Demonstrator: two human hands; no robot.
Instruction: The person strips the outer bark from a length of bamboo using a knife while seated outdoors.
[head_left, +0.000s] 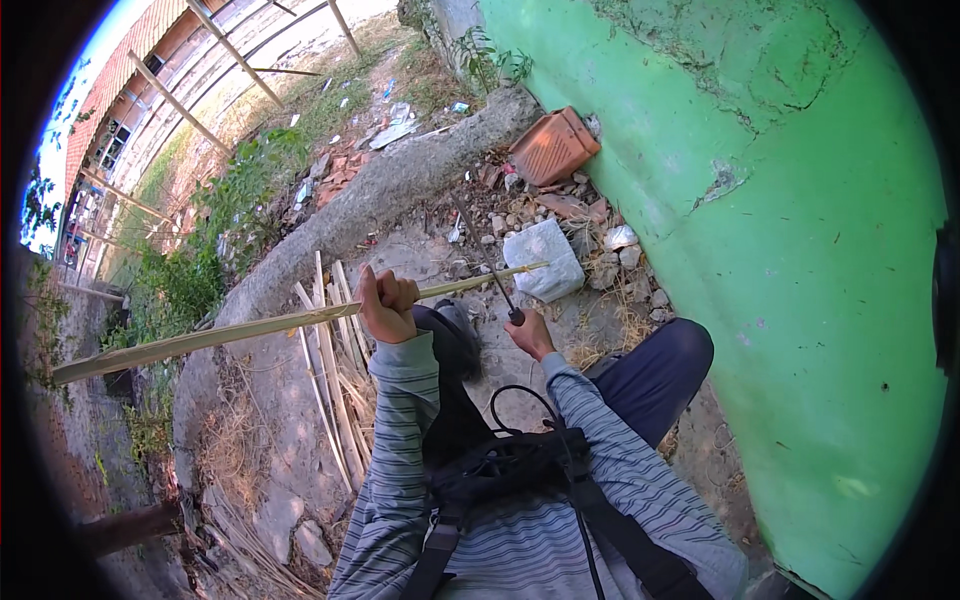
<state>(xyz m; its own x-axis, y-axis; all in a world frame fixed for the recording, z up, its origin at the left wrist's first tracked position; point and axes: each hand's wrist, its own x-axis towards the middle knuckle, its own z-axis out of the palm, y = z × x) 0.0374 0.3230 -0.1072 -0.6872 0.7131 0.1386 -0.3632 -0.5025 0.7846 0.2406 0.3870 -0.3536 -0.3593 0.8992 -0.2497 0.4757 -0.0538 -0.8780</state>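
Note:
My left hand (pixel 388 304) is closed around a long bamboo strip (pixel 230 333), which runs from the far left to a pale stone block (pixel 543 262) on the ground. The strip's narrow tip lies over the block's top. In my right hand (pixel 531 333) is the dark handle of a long thin-bladed knife (pixel 486 250), its blade pointing up and away to the left. That blade crosses the strip just short of the block. My fingers hide part of the handle.
Several split bamboo strips (pixel 335 365) lie on the ground left of my legs. A green wall (pixel 780 250) rises close on the right. Beyond the block are rubble and an orange clay tile (pixel 556 147), beside a low concrete ridge (pixel 370 190). A black cable (pixel 522 390) loops at my waist.

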